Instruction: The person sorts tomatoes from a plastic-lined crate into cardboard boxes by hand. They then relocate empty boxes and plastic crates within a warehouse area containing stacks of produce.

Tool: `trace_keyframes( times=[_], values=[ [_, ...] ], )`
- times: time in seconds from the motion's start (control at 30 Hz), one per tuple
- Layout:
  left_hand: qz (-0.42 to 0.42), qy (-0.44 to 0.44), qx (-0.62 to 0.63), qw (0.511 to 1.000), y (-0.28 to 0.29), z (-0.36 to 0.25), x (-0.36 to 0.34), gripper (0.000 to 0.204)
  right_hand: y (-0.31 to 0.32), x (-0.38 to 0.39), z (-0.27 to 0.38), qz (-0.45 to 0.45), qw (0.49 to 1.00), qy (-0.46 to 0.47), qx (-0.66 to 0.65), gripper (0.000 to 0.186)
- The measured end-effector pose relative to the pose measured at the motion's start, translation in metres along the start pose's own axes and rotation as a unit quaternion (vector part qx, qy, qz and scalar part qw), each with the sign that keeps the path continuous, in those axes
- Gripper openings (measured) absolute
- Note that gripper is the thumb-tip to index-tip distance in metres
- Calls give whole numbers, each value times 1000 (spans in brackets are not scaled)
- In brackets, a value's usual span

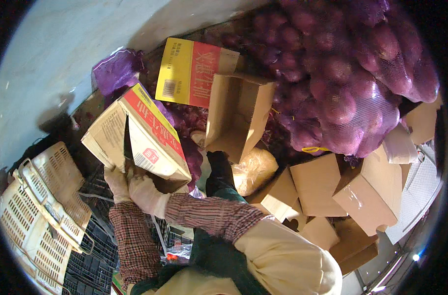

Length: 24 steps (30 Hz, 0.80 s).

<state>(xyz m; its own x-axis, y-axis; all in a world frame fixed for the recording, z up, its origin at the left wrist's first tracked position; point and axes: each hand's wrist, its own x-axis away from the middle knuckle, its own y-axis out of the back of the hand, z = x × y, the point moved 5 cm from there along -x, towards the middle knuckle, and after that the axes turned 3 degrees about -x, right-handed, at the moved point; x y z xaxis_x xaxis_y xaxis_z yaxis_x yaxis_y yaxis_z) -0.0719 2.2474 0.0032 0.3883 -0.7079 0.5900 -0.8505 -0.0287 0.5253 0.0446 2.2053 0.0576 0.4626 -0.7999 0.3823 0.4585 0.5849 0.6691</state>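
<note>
A white, red and yellow cardboard box (157, 140) is held up tilted in front of me, with a dark gap between its side and its flap. My left hand (117, 184), in a pale glove, is closed on the box's lower left edge. Close beside it, my right hand (149, 195), also gloved, grips the lower edge near the opening; its fingertips are partly hidden there. Just beyond stands an open brown box (241, 118), next to another yellow and red box (187, 71).
Purple net sacks of onions (342, 98) are piled at the far right. Several brown cardboard boxes (371, 196) lie below them. Plastic crates (42, 196) stand at the left, by a pale wall (52, 64). A purple net bag (117, 71) lies against the wall.
</note>
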Motion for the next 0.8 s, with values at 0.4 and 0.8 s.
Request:
trace_keyframes(
  times=[0.4,0.8],
  values=[
    [-132,-27,-45,990,249,123,67,59,29,-87,-382,-214,860,-363,-287,36],
    [-144,106,-102,979,321,222,96,64,-21,-119,-522,109,801,-587,32,101]
  ],
)
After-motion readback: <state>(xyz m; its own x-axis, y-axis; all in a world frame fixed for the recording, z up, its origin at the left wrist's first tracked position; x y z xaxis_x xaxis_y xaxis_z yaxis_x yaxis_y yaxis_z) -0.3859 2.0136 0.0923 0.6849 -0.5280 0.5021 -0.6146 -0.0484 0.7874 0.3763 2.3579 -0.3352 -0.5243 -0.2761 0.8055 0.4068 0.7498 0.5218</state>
